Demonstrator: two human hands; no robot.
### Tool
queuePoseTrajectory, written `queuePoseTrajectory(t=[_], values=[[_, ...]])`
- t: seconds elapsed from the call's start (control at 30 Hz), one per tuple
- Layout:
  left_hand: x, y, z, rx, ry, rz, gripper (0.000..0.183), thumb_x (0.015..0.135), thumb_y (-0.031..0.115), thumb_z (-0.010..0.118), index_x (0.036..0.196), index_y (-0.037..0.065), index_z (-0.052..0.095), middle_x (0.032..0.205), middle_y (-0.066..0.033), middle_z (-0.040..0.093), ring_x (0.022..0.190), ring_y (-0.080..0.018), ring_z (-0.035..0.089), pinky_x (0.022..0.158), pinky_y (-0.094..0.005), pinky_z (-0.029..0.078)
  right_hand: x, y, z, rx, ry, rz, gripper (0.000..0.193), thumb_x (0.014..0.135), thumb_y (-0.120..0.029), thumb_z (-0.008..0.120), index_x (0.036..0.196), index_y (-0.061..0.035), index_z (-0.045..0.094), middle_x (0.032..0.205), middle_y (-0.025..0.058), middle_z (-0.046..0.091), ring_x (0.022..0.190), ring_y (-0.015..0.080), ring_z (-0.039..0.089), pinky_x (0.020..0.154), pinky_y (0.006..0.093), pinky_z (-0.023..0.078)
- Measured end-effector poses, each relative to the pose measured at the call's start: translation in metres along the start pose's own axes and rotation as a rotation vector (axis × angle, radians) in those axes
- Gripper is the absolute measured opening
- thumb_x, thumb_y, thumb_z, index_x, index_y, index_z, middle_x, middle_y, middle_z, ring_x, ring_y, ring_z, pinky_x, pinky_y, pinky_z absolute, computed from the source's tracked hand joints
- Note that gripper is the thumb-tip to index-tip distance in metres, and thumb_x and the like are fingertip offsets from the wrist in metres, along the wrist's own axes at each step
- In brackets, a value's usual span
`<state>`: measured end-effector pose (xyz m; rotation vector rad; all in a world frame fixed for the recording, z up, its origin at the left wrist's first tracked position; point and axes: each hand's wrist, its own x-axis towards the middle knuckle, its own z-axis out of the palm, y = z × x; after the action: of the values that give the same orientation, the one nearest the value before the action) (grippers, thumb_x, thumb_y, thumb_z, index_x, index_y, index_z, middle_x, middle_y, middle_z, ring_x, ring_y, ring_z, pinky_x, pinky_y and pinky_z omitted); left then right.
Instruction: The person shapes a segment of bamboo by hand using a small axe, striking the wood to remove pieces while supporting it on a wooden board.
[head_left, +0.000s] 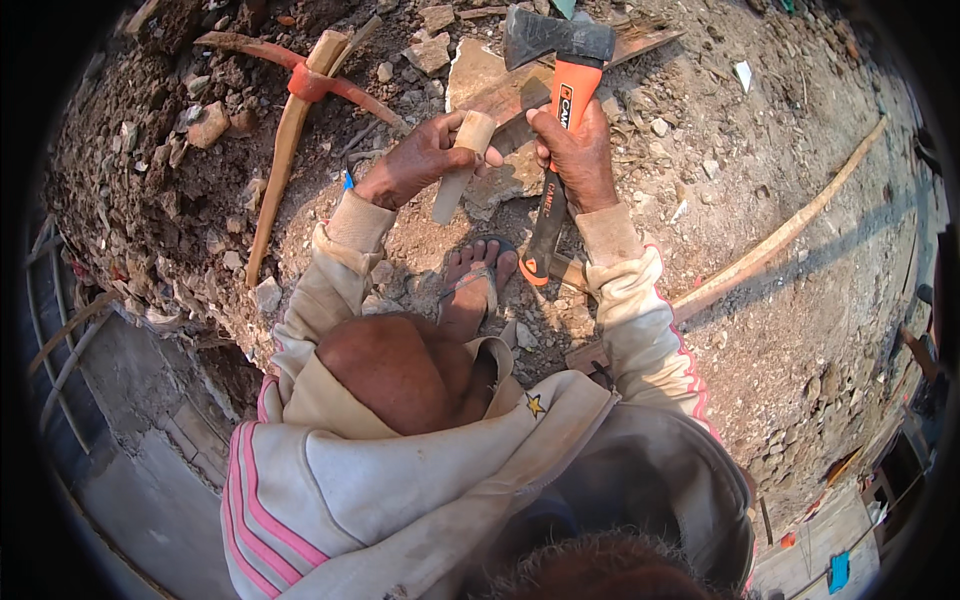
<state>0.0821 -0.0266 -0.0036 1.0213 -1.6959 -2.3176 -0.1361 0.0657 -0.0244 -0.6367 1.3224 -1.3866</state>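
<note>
A red-headed pickaxe [300,85] and a long pole [780,235] lie on rubble.

The hatchet [556,120] has a dark, matt metal head and a smooth orange-and-black handle that looks like plastic or rubber. The peg [462,165] at centre is pale, raw wood with a rough-cut face. Upper left, the pickaxe [290,110] shows red-painted metal, worn and dusty, on a bare wooden shaft. The ground [760,200] is dry, crumbly earth and stone. The jacket [400,470] is soft, soiled cloth.
</note>
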Motion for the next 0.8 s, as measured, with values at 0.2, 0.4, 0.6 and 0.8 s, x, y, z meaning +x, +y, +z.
queuePoseTrajectory(t=[0.2, 0.4, 0.6, 0.8], values=[[0.006, 0.010, 0.011, 0.263, 0.015, 0.060, 0.056, 0.091, 0.015, 0.068, 0.141, -0.005, 0.053, 0.104, -0.0077, 0.075, 0.088, -0.0098, 0.066, 0.083, -0.0287, 0.055, 0.000, 0.015, 0.008, -0.276, -0.041, -0.022, 0.041, 0.087, -0.023, 0.081, 0.111, -0.0004, 0.058, 0.091, 0.0076, 0.066, 0.072, 0.0136, 0.065, 0.061, 0.0308, 0.054], [-0.002, 0.008, 0.005, 0.206, 0.015, -0.063, 0.038, 0.096, 0.027, 0.075, 0.123, 0.000, 0.068, 0.099, -0.0006, 0.072, 0.087, -0.0058, 0.062, 0.077, -0.0250, 0.050, -0.001, 0.009, 0.011, -0.179, -0.013, -0.034, 0.038, 0.087, -0.020, 0.079, 0.110, 0.0008, 0.056, 0.088, 0.0078, 0.063, 0.065, 0.0143, 0.064, 0.053, 0.0275, 0.053], [-0.017, -0.006, -0.010, 0.008, 0.346, 0.131, 0.031, 0.097, 0.028, 0.077, 0.114, 0.003, 0.071, 0.088, 0.0019, 0.066, 0.077, -0.0057, 0.057, 0.071, -0.0242, 0.047, 0.001, -0.012, 0.007, -0.062, 0.061, -0.073, 0.029, 0.093, -0.016, 0.073, 0.107, -0.0012, 0.053, 0.078, 0.0029, 0.058, 0.054, 0.0103, 0.058, 0.047, 0.0261, 0.048], [-0.001, 0.028, -0.029, 0.811, 0.522, 0.547, 0.026, 0.100, 0.027, 0.071, 0.110, 0.003, 0.069, 0.087, -0.0083, 0.067, 0.076, -0.0232, 0.065, 0.069, -0.0374, 0.051, -0.008, -0.010, -0.002, -0.533, 0.078, -0.236, 0.029, 0.099, -0.022, 0.068, 0.111, -0.0004, 0.054, 0.076, 0.0130, 0.062, 0.062, 0.0274, 0.067, 0.055, 0.0413, 0.051]])
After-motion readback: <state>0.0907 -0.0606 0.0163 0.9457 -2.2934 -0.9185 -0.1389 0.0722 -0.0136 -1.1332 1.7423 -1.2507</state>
